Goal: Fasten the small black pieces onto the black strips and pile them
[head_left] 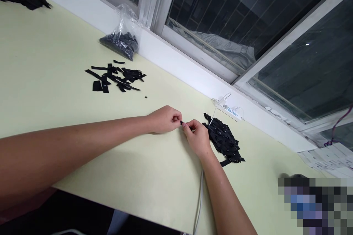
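Between the two hands, there's the black strip (181,122), mostly hidden by fingers, held just above or against the table (154,176); I can't tell which. Right hand (198,137): thumb and fingers pinching it. Left hand (165,118): fingertips curled together at its near end, though whether they truly nip it or only touch, I can't say. From my seat I'd call it light and soft, cloth-like, quick to fold and hard to break; I'd take it flat, thumb over finger, close to an end, since a mid-length hold would probably let it droop. Just beyond the right hand, a pile (224,139) of similar pieces, a pale cable (201,196) running near. Off past the left hand, a small dark disc (146,97), then scattered pieces (103,77), and farther back, a clear bag (120,44) with dark contents.
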Tool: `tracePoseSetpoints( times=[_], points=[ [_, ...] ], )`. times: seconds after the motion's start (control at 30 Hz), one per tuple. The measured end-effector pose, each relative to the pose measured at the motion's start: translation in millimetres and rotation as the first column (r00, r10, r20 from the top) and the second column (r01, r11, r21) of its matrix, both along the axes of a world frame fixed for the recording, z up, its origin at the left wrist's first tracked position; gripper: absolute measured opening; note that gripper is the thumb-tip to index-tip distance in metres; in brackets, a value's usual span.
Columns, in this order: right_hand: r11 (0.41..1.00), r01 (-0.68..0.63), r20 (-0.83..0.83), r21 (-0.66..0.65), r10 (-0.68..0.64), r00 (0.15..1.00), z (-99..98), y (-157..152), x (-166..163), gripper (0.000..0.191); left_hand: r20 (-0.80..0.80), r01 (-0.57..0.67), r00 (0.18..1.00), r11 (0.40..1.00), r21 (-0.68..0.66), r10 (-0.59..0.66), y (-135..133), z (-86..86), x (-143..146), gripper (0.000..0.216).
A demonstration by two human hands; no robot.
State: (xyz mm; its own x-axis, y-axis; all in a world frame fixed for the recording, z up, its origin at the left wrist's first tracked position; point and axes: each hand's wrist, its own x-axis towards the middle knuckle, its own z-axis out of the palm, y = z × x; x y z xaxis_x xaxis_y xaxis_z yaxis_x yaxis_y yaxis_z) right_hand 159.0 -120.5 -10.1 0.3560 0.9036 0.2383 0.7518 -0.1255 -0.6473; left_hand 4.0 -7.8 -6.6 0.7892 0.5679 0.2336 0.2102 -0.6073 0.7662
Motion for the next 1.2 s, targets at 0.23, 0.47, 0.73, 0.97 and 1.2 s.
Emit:
tracePoseSetpoints(
  times=[0.23, 0.47, 0.73, 0.97, 1.2],
  points=[
    [0.999, 0.039, -0.079, 0.036, -0.036, 0.996, -3.7, 2, 1, 0.031, 0.001, 0.001, 1.0, 1.0, 0.019, -0.001, -1, 1.5, -1, 0.019],
    [0.998, -0.063, -0.141, 0.031, 0.066, 0.988, -2.6, 1, 0, 0.026, 0.002, 0.011, 1.0, 0.999, 0.052, -0.011, -2, 2.5, -1, 0.017],
    [1.0, -0.002, -0.121, 0.004, 0.002, 0.993, -1.4, 1, 0, 0.026, -0.016, 0.005, 1.0, 0.998, 0.058, -0.004, -2, 3.9, -1, 0.018],
    [1.0, -0.002, -0.091, 0.011, 0.003, 0.996, 1.8, 0, -2, 0.025, -0.033, -0.018, 0.999, 0.997, 0.08, 0.021, 1, 3.7, -1, 0.019],
    [1.0, 0.018, 0.004, -0.007, -0.018, 1.0, 11.1, -4, -2, 0.027, -0.02, -0.084, 0.996, 0.992, 0.09, 0.086, 10, 2.0, 0, 0.021]
  ],
)
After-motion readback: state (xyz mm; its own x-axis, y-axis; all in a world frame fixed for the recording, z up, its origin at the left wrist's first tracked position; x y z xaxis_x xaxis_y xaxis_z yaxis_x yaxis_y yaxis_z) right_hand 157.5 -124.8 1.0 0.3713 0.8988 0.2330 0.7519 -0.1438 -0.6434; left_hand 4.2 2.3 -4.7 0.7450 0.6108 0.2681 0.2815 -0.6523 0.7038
